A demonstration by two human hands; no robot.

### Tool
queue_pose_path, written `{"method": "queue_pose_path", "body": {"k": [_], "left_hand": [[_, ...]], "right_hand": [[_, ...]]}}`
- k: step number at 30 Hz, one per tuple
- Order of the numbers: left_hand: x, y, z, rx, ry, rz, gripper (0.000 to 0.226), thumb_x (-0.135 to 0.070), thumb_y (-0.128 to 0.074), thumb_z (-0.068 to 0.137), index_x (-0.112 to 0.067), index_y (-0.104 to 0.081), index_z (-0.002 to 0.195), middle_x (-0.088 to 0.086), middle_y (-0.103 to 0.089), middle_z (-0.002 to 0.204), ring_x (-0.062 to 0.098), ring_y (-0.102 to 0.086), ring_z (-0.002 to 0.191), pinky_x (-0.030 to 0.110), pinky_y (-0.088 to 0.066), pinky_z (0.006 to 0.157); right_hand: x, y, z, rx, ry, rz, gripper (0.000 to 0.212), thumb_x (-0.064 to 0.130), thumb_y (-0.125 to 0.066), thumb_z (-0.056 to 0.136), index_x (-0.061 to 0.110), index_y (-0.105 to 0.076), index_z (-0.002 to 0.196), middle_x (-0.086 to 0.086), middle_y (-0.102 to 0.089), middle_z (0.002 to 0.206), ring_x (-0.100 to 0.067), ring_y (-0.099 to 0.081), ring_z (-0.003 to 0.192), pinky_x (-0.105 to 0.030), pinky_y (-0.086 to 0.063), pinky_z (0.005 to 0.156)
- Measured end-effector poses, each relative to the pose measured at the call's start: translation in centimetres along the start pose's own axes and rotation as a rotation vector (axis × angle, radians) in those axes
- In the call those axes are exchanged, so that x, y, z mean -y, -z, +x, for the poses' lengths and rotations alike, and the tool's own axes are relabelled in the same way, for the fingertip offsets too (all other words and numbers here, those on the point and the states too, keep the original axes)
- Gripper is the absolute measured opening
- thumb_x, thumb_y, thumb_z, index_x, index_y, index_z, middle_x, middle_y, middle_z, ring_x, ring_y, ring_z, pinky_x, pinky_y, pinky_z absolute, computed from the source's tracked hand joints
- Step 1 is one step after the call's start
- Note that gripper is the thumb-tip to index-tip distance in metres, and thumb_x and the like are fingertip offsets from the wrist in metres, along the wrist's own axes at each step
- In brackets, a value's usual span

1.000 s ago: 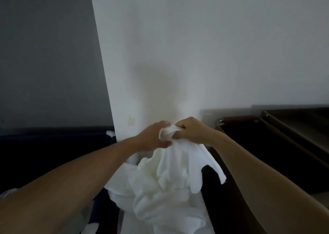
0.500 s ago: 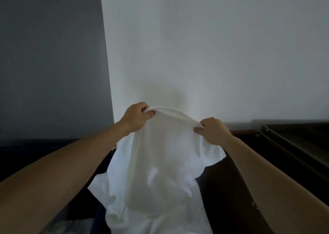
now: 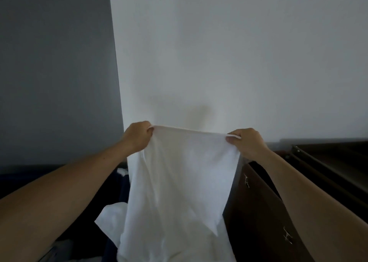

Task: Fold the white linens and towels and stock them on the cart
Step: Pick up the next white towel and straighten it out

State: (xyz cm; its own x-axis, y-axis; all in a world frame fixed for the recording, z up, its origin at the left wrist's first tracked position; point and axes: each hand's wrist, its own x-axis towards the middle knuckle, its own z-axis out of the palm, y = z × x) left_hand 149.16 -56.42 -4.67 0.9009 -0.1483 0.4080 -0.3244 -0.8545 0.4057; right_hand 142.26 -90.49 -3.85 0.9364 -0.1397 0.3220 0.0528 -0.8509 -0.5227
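The left hand [image 3: 137, 135] has its fingers curled tight around one top corner of a white towel [image 3: 179, 192]. The towel hangs stretched between both hands before a white wall [image 3: 239, 62]. The right hand [image 3: 246, 142] pinches the other corner, beside a dark cabinet [image 3: 258, 212].

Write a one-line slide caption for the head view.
Left hand and right hand pinch the top corners of a white towel, holding it spread before a white wall.
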Motion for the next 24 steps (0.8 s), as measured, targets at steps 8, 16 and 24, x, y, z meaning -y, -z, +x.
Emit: {"method": "queue_pose_path", "body": {"k": [8,16,24], "left_hand": [[-4.1,-1.7,-1.0,0.047,-0.032,-0.155,0.035,-0.02,-0.039,0.102,-0.014,-0.034,0.068,0.002,-0.04,0.067,0.019,-0.036,0.063,0.031,-0.026,0.055],[-10.2,-1.4,-1.9,0.181,-0.432,-0.093,0.033,-0.027,-0.038,0.105,-0.009,-0.058,0.085,-0.002,-0.056,0.079,0.018,-0.053,0.076,0.031,-0.043,0.072],[-3.8,-3.5,-1.9,0.211,-0.1,0.027,0.028,-0.019,-0.041,0.1,-0.018,-0.041,0.073,-0.001,-0.052,0.076,0.015,-0.048,0.064,0.025,-0.035,0.054]], "right_hand": [[1.8,-1.3,-0.5,0.081,0.063,0.198,0.031,0.027,-0.056,0.099,0.0,-0.07,0.102,-0.006,-0.064,0.082,-0.022,-0.058,0.073,-0.031,-0.041,0.062],[6.3,-4.2,-1.5,0.268,0.241,0.13,0.041,0.04,-0.055,0.098,0.023,-0.051,0.135,0.011,-0.059,0.094,-0.008,-0.059,0.087,-0.015,-0.04,0.068],[4.6,-1.9,0.0,-0.02,0.202,-0.146,0.033,0.041,-0.045,0.102,0.017,-0.066,0.104,-0.004,-0.068,0.098,-0.025,-0.06,0.094,-0.035,-0.042,0.075]]}}
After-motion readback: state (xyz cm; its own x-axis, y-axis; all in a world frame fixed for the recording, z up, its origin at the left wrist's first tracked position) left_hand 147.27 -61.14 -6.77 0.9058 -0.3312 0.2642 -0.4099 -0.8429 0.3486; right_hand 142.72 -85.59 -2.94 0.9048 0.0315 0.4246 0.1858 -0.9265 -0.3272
